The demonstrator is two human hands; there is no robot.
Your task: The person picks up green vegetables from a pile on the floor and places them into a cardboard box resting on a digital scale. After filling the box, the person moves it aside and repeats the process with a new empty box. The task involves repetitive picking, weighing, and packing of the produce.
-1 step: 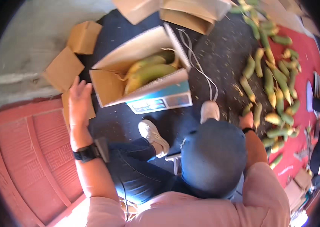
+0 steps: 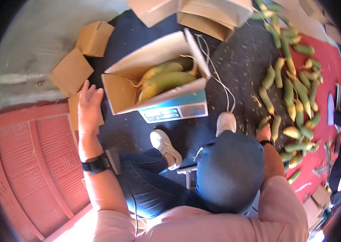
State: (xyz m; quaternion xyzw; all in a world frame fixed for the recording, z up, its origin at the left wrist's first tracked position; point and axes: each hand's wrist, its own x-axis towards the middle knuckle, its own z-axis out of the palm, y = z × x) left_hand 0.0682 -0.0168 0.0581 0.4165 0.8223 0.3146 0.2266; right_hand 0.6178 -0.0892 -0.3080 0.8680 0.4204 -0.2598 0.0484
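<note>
My left hand (image 2: 89, 107) is raised on the left with its fingers apart, holding nothing, beside an open cardboard box (image 2: 124, 94). Inside that box lie a few thick green radishes (image 2: 166, 85) with yellowish ends and thin root tails. The box rests on a blue and white scale (image 2: 192, 109). Far to the right, my right hand (image 2: 263, 132) has its fingers closed at the near end of a green radish (image 2: 264, 120) on the floor; my knee hides part of that arm. Another radish (image 2: 275, 128) lies just beside this hand.
Many more radishes (image 2: 288, 94) spread over the dark floor and red mat (image 2: 329, 60) at right. Empty cartons (image 2: 212, 28) stand at the top; smaller ones (image 2: 71, 72) line the wall. A white cord (image 2: 221, 84) trails near my shoe (image 2: 226, 122). A red panelled door (image 2: 29, 161) is at left.
The whole view has shifted slightly, so the box and floor sit a little lower and to the right. Both hands keep nearly the same pose.
</note>
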